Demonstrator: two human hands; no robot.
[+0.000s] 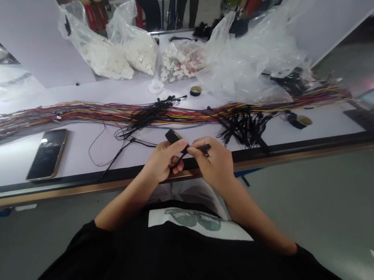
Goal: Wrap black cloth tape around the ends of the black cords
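Close to the table's front edge, my left hand is closed with a roll of black tape standing up at its thumb. Right beside it, my right hand pinches a black cable, whose dark end pokes out past the fingers. The two thumbs nearly meet at the cable, and the exact grip there is partly hidden. Behind the hands runs a long bundle of red, yellow and dark wires. Black cable ends lie in one heap to the left and another heap to the right.
A phone lies left on the white table. More tape rolls rest at the right and behind the wires. Plastic bags of white parts line the back, with a crumpled clear bag farther right.
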